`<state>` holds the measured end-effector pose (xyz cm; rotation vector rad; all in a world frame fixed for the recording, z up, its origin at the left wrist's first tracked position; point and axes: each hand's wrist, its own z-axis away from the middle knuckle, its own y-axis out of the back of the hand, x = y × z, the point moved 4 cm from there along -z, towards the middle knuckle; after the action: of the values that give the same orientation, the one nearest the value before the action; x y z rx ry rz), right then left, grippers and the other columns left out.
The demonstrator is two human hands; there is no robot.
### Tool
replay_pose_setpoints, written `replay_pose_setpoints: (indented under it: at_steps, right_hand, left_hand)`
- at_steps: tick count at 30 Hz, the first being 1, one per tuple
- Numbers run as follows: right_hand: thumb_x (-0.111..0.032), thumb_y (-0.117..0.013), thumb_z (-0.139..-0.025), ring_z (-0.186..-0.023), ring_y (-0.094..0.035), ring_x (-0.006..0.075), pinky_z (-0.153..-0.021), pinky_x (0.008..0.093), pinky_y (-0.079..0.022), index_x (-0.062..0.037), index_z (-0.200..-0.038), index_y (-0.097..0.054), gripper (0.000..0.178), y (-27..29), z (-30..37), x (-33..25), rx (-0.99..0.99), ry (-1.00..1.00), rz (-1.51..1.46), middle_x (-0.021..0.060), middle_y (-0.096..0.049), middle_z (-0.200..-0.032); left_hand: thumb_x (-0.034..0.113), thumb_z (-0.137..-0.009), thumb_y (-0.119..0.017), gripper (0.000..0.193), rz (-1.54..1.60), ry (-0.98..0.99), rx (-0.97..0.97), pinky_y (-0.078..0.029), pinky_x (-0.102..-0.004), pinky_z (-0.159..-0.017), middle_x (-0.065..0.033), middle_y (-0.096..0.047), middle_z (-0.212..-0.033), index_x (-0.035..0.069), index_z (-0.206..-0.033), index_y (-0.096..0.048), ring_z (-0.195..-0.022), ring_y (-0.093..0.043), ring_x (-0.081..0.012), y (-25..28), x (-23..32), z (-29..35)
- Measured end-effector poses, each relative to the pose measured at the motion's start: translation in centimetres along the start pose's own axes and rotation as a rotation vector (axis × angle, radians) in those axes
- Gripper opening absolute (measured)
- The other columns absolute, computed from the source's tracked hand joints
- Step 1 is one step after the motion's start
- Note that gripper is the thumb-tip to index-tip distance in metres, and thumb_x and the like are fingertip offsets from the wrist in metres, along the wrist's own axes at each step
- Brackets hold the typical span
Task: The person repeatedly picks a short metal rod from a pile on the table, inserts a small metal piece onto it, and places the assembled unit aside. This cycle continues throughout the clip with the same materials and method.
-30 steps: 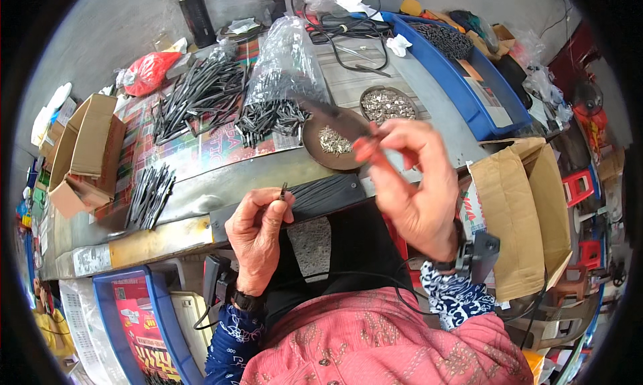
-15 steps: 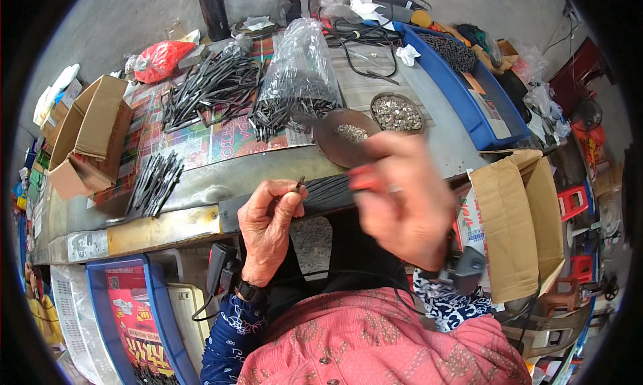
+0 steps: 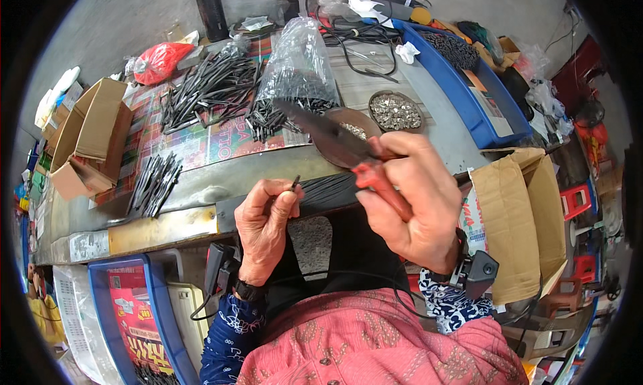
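Observation:
Between thumb and fingertips, my left hand (image 3: 262, 227) pinches a small thin dark piece (image 3: 295, 181), only its tip showing. My right hand (image 3: 425, 201) is closed around red-handled pliers (image 3: 382, 183). Their long dark jaws point up and left, slightly blurred, apart from the small piece. Behind the jaws, a round brown dish (image 3: 327, 150) holds small silvery bits. A second dish (image 3: 396, 112) beside it is full of similar metal pieces. Dark thin strips (image 3: 328, 192) lie along the table edge between my hands.
Piles of black strips (image 3: 207, 90) and a clear plastic bag (image 3: 299, 63) of them cover the table's back. A smaller bunch (image 3: 155, 183) lies left, near an open carton (image 3: 94, 140). A blue tray (image 3: 462, 84) stands back right; another carton (image 3: 519, 217) is beside my right arm.
My right hand with the pliers has slowed from a blur, shifting slightly right, and the pliers now show clearly. My left hand has moved slightly left, still pinching the small piece.

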<state>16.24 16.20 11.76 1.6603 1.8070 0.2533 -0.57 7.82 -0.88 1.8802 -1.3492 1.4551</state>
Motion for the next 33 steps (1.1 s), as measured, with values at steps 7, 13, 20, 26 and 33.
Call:
replay_pose_setpoints:
  at_steps: [7, 13, 20, 26, 33]
  right_hand:
    - [-0.006, -0.072, -0.076, -0.086, -0.062, 0.0302, -0.075, 0.0362, -0.051, -0.0012, -0.092, -0.063, 0.019, -3.7, 0.4, 0.9, -0.187, -0.049, 0.024, 0.0157, -0.06, -0.097]
    - [-0.016, -0.068, -0.085, -0.076, -0.057, 0.0327, -0.066, 0.0394, -0.046, -0.0002, -0.088, -0.058, 0.019, 0.5, 2.4, 6.5, 0.028, -0.332, 0.166, 0.0154, -0.056, -0.086]
    - [-0.024, -0.069, -0.083, -0.081, -0.058, 0.0372, -0.068, 0.0472, -0.047, -0.0029, -0.082, -0.057, 0.024, 4.1, 7.1, 17.1, 0.152, -0.616, 0.705, 0.0167, -0.058, -0.084]
    - [-0.027, -0.069, -0.081, -0.091, -0.058, 0.0369, -0.071, 0.0484, -0.049, -0.0032, -0.087, -0.06, 0.026, 3.9, 9.7, 21.0, 0.089, -0.672, 0.965, 0.0153, -0.059, -0.09]
    - [-0.029, -0.073, -0.079, -0.101, -0.054, 0.0317, -0.081, 0.0483, -0.044, -0.0061, -0.093, -0.06, 0.029, 3.3, 8.7, 19.7, 0.051, -0.688, 0.958, 0.0109, -0.057, -0.1]
  left_hand:
    - [0.01, -0.094, -0.062, 0.012, -0.017, -0.01, 0.009, -0.043, -0.0207, -0.061, -0.0061, -0.065, -0.087, -0.002, -0.095, -0.06, -0.067, -0.051, -0.0079, -0.1, -0.1, -0.2]
    - [0.01, -0.095, -0.06, 0.012, -0.024, 0.009, 0.027, -0.044, -0.0203, -0.061, -0.0045, -0.065, -0.086, -0.002, -0.095, -0.061, -0.067, -0.052, -0.0071, 0.0, 0.2, 0.0]
    - [0.01, -0.096, -0.059, 0.012, -0.117, 0.009, 0.043, -0.043, -0.02, -0.06, -0.0034, -0.064, -0.083, -0.002, -0.095, -0.062, -0.065, -0.051, -0.0067, -0.5, 1.4, 0.3]
    - [0.017, -0.098, -0.058, 0.019, -0.365, 0.004, 0.003, -0.037, -0.0183, -0.055, -0.001, -0.06, -0.075, -0.001, -0.095, -0.062, -0.059, -0.046, -0.0045, -1.0, 2.3, 0.8]
    - [0.003, -0.094, -0.059, 0.01, -0.319, 0.059, 0.076, -0.041, -0.0173, -0.054, -0.0029, -0.063, -0.075, -0.001, -0.103, -0.061, -0.059, -0.05, -0.004, -1.4, 2.4, 1.5]
